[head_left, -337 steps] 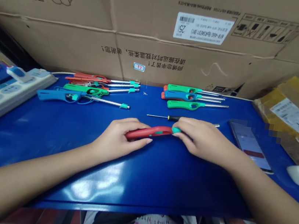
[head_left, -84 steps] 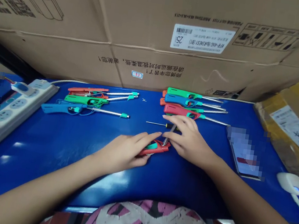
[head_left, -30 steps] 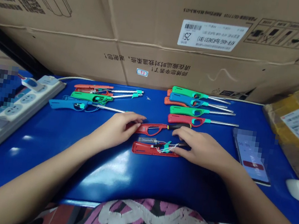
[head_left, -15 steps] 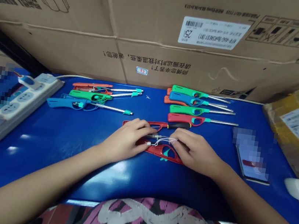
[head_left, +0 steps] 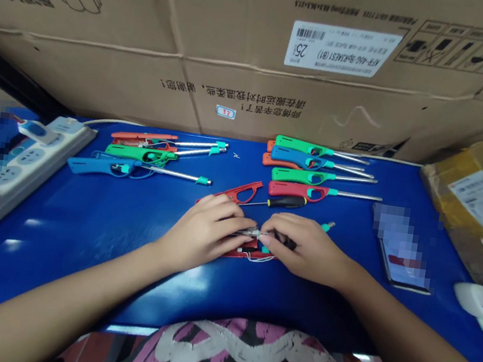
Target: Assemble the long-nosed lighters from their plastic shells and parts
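At the middle of the table my left hand (head_left: 208,227) is closed round a small clear fuel tank (head_left: 249,232) of a lighter. My right hand (head_left: 300,243) pinches the tank's valve end with thumb and forefinger. Something dark shows under the right fingers; I cannot make out what it is. Beneath both hands lies a red lighter half-shell (head_left: 235,254) with a teal trigger part and thin white wires (head_left: 260,260). The other red half-shell (head_left: 244,193) rests just beyond my left hand. A screwdriver (head_left: 286,201) with a black and yellow handle lies beside it.
Opened lighters, among them a blue one (head_left: 100,166), lie at back left. Several closed lighters, including a red one (head_left: 298,190), lie at back right. A power strip (head_left: 22,174) stands left; a phone (head_left: 402,251) and white device (head_left: 478,301) lie right. A cardboard wall (head_left: 237,84) rises behind.
Both hands have come together over the lower half-shell, with the right fingers now on the tank's end. The white wires have dropped toward me. The upper red half-shell has turned slightly.
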The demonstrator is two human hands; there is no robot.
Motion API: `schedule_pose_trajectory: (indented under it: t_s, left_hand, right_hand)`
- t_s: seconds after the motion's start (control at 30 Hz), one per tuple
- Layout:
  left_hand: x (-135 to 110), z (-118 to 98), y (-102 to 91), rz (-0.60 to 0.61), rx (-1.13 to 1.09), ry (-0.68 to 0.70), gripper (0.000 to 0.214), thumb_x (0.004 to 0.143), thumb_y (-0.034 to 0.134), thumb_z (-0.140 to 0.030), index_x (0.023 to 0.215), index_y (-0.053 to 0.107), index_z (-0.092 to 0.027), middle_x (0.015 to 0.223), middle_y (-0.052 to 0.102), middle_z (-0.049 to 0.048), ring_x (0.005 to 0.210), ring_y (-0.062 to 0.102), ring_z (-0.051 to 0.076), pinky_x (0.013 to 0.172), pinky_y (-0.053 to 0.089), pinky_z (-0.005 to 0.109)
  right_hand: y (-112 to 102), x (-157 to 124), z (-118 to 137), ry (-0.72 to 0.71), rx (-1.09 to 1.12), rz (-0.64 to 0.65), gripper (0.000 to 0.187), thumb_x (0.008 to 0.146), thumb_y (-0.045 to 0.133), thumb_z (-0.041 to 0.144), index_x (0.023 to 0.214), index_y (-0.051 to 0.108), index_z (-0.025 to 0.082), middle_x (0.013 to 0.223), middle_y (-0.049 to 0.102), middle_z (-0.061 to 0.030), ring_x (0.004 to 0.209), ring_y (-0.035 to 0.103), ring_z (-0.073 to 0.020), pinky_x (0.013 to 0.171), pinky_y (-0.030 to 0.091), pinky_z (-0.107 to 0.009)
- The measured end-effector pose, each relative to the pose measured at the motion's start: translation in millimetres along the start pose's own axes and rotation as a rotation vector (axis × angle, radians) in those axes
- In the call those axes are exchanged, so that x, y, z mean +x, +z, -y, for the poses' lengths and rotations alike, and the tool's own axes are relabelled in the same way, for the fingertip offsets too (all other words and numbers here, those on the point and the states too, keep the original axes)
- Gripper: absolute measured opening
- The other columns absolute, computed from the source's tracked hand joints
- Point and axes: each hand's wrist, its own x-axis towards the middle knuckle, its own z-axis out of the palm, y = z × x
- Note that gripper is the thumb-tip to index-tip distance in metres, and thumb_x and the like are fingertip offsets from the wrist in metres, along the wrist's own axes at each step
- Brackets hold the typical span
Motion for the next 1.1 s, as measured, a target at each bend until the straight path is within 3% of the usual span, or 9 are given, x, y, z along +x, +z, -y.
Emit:
schedule_pose_trajectory:
  t_s: [0.13, 0.27, 0.47, 0.6, 0.73, 0.8, 0.9, 1.1]
  left_hand:
    - [1.1, -2.0, -4.2, 0.034, 0.025, 0.031, 0.020, 0.101, 0.058, -0.030, 0.116, 0.069, -0.021, 0.103, 0.071, 0.0053, 0.096, 0.060, 0.020, 0.085, 0.045, 0.035]
    - [4.8, 2.7, -14.0, 0.059, 0.085, 0.023, 0.020, 0.101, 0.056, -0.028, 0.110, 0.072, -0.020, 0.098, 0.071, 0.0057, 0.092, 0.058, 0.021, 0.081, 0.044, 0.035]
    - [4.3, 11.5, -14.2, 0.112, 0.136, -0.042, 0.023, 0.099, 0.060, -0.031, 0.116, 0.072, -0.021, 0.101, 0.071, 0.0055, 0.093, 0.059, 0.022, 0.082, 0.045, 0.036]
    - [2.9, 10.7, -6.2, 0.115, 0.154, -0.066, 0.031, 0.099, 0.060, -0.032, 0.126, 0.067, -0.018, 0.108, 0.070, 0.0075, 0.098, 0.061, 0.024, 0.085, 0.047, 0.037]
    - [4.1, 7.3, -5.8, 0.106, 0.084, -0.065, 0.021, 0.101, 0.056, -0.030, 0.112, 0.070, -0.019, 0.108, 0.069, 0.0063, 0.098, 0.061, 0.022, 0.087, 0.047, 0.037]
    - [4.3, 6.5, -6.2, 0.126, 0.068, -0.033, 0.021, 0.100, 0.058, -0.035, 0.108, 0.069, -0.019, 0.106, 0.069, 0.0056, 0.097, 0.061, 0.023, 0.085, 0.047, 0.037]
    - [3.3, 7.8, -4.6, 0.176, 0.085, 0.035, 0.035, 0.097, 0.061, -0.048, 0.117, 0.067, -0.020, 0.108, 0.070, 0.0062, 0.099, 0.062, 0.024, 0.084, 0.048, 0.038]
    - [1.6, 11.0, -3.3, 0.262, 0.086, 0.116, 0.040, 0.099, 0.057, -0.049, 0.122, 0.065, -0.018, 0.109, 0.071, 0.0075, 0.097, 0.066, 0.025, 0.085, 0.051, 0.038]
  right_hand:
    - [4.6, 2.2, -2.3, -0.087, -0.054, 0.003, 0.023, 0.103, 0.050, 0.027, 0.084, 0.062, 0.020, 0.083, 0.067, -0.0002, 0.078, 0.059, -0.0136, 0.074, 0.042, -0.028]
    - [-6.0, 0.9, -6.5, -0.148, -0.091, 0.017, 0.030, 0.104, 0.048, 0.027, 0.076, 0.059, 0.019, 0.075, 0.063, 0.0002, 0.071, 0.055, -0.0129, 0.071, 0.041, -0.028]
    - [-15.6, 2.1, -12.5, -0.049, -0.219, -0.044, 0.025, 0.105, 0.047, 0.030, 0.090, 0.063, 0.019, 0.087, 0.066, -0.0024, 0.085, 0.059, -0.0159, 0.077, 0.043, -0.030]
    - [-21.7, 0.1, -11.5, 0.028, -0.259, 0.042, 0.021, 0.100, 0.057, 0.038, 0.108, 0.063, 0.021, 0.104, 0.068, -0.0040, 0.098, 0.062, -0.0195, 0.084, 0.044, -0.033]
    - [-37.7, -5.7, -14.1, 0.070, -0.207, 0.208, 0.027, 0.092, 0.066, 0.045, 0.108, 0.063, 0.023, 0.106, 0.067, -0.0030, 0.097, 0.060, -0.0203, 0.088, 0.044, -0.035]
    - [-45.3, -8.3, -17.8, 0.107, -0.194, 0.263, 0.034, 0.087, 0.072, 0.050, 0.107, 0.064, 0.024, 0.106, 0.067, -0.0030, 0.095, 0.060, -0.0209, 0.086, 0.045, -0.035]
    - [-51.6, -10.6, -23.0, 0.170, -0.157, 0.329, 0.036, 0.082, 0.076, 0.053, 0.099, 0.065, 0.023, 0.100, 0.067, -0.0021, 0.089, 0.059, -0.0196, 0.078, 0.045, -0.033]
    - [-48.3, -9.6, -24.3, 0.212, -0.050, 0.312, 0.023, 0.088, 0.070, 0.045, 0.093, 0.065, 0.023, 0.079, 0.060, 0.0033, 0.067, 0.051, -0.0125, 0.059, 0.038, -0.026]
